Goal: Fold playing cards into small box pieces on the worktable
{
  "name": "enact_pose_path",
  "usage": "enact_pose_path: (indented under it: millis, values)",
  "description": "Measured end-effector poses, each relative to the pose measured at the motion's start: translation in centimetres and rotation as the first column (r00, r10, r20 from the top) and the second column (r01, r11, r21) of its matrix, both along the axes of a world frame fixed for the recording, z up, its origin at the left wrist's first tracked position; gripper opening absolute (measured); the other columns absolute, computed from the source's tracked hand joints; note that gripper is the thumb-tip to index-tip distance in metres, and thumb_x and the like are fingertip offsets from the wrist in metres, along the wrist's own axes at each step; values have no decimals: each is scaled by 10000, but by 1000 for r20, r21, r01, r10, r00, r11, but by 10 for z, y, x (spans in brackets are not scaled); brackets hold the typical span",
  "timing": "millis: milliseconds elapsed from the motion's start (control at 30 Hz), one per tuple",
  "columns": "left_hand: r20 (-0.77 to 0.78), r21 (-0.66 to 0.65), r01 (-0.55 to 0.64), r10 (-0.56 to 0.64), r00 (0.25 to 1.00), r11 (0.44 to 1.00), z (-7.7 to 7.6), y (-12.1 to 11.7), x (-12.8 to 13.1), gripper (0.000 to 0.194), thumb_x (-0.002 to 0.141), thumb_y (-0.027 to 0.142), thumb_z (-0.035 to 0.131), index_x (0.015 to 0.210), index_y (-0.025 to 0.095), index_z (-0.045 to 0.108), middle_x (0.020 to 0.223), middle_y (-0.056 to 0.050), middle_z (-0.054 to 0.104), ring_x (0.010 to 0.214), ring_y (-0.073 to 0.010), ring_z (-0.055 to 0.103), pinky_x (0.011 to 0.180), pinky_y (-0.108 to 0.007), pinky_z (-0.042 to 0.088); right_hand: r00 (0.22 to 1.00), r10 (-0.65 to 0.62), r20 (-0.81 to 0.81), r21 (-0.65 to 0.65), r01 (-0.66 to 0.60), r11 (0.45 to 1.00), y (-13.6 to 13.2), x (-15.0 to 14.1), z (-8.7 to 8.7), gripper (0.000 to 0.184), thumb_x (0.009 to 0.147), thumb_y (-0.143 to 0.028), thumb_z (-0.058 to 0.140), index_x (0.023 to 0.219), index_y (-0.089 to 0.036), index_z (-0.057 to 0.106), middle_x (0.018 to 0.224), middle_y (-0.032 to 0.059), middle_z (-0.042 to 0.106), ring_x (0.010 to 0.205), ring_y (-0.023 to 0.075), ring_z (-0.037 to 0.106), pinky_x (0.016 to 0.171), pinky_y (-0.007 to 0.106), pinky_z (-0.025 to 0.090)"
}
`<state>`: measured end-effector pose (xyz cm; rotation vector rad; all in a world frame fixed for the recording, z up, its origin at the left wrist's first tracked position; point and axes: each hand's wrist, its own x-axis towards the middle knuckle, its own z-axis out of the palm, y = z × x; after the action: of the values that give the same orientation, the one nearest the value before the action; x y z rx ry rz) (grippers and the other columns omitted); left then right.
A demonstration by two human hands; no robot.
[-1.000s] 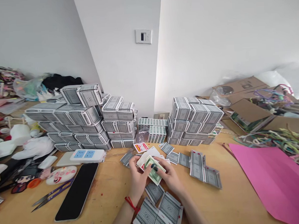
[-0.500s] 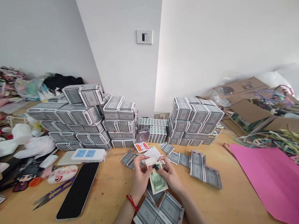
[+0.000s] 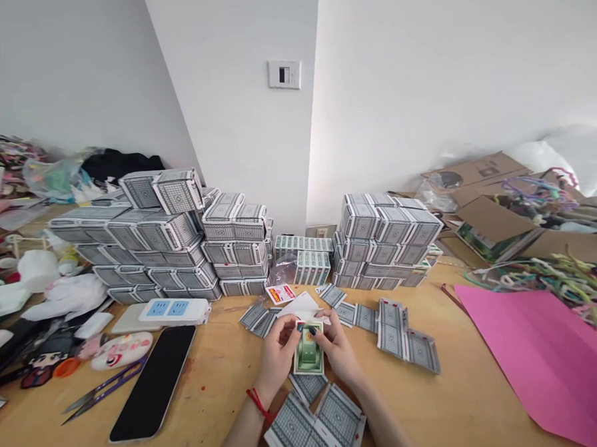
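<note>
A deck of green-backed cards (image 3: 308, 352) is held between both hands over the wooden table (image 3: 222, 387). My left hand (image 3: 277, 355), with a red string at the wrist, grips the deck's left side. My right hand (image 3: 340, 350) pinches its right side and top. A flattened grey patterned card box (image 3: 316, 426) lies just below the hands. More flat boxes (image 3: 407, 338) lie to the right, and a white card (image 3: 297, 306) sits just beyond the deck.
Stacks of grey card boxes stand at the back left (image 3: 164, 237) and back right (image 3: 384, 242). A black phone (image 3: 154, 381), scissors (image 3: 100, 392) and a power strip (image 3: 174, 311) lie left. Pink paper (image 3: 546, 364) and open cartons (image 3: 499, 226) are right.
The deck has turned from slanted to upright in my hands, with its green back facing me. Both hands shifted slightly while still holding it.
</note>
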<state>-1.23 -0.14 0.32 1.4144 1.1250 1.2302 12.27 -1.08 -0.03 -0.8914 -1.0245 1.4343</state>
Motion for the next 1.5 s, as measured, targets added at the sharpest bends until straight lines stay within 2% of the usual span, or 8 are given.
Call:
enact_pose_path:
  millis: [133, 300, 467, 633, 767, 933, 1233, 1500]
  values:
    - [-74, 32, 7, -5, 997, 999, 1, -1, -1, 173, 773, 279, 478, 906, 184, 537, 867, -32, 592, 785, -160, 563, 712, -278, 457, 1000, 6, -9, -13, -6, 1000, -1, -1, 4, 422, 719, -337, 578, 1074, -287, 355, 701, -44, 522, 593, 123, 489, 550, 231, 400]
    - [-53, 20, -22, 23, 998, 1000, 1, -1, -1, 199, 790, 293, 462, 947, 188, 525, 928, -56, 593, 809, -165, 570, 713, -284, 464, 993, -52, 104, 6, 51, 999, 2, 0, 4, 207, 762, -403, 498, 891, -243, 473, 649, -42, 498, 567, 121, 460, 527, 225, 382]
    - [-84, 46, -48, 52, 995, 998, 2, 0, -1, 287, 797, 290, 458, 1066, 208, 515, 1019, -69, 590, 929, -183, 556, 789, -311, 453, 949, -199, 246, 90, 182, 979, 4, 0, 3, 247, 764, -423, 488, 668, -195, 502, 657, -21, 502, 633, 133, 467, 614, 239, 387]
    - [-157, 90, -46, 59, 986, 995, 4, -1, -1, 261, 807, 289, 440, 1020, 208, 566, 1031, -68, 604, 913, -181, 566, 785, -310, 457, 976, -169, 140, 7, 170, 985, 3, -1, 3, 266, 735, -460, 512, 865, -229, 481, 677, -22, 552, 586, 141, 504, 542, 241, 414]
    - [-158, 62, -47, 57, 986, 997, 5, -3, -1, 308, 807, 285, 439, 1095, 213, 523, 1062, -69, 592, 936, -182, 559, 764, -296, 465, 985, -140, 98, -7, 142, 990, 2, 1, 5, 230, 722, -426, 552, 777, -210, 496, 642, -21, 552, 577, 139, 523, 551, 251, 430]
    - [-184, 76, -37, 50, 982, 996, 8, -4, -1, 251, 797, 291, 450, 995, 215, 584, 1022, -63, 613, 932, -190, 558, 790, -310, 452, 996, -91, -9, -105, 90, 990, 1, 5, 5, 231, 680, -395, 614, 723, -197, 503, 589, -29, 545, 509, 126, 523, 482, 241, 430]
    - [-160, 77, -66, 78, 984, 995, 8, -6, -1, 279, 782, 289, 467, 1026, 217, 582, 1030, -69, 616, 945, -198, 560, 804, -314, 450, 998, -38, -45, -142, 31, 989, 2, 7, 4, 243, 656, -385, 641, 702, -182, 517, 671, 6, 620, 561, 155, 585, 493, 267, 462]
    - [-15, -89, -75, 74, 997, 993, 7, -3, 0, 234, 733, 320, 513, 894, 176, 604, 845, -44, 648, 713, -168, 599, 610, -269, 486, 997, -68, -43, -176, 59, 983, 4, 4, 0, 276, 622, -395, 670, 672, -160, 534, 641, 12, 615, 532, 149, 581, 495, 270, 466]
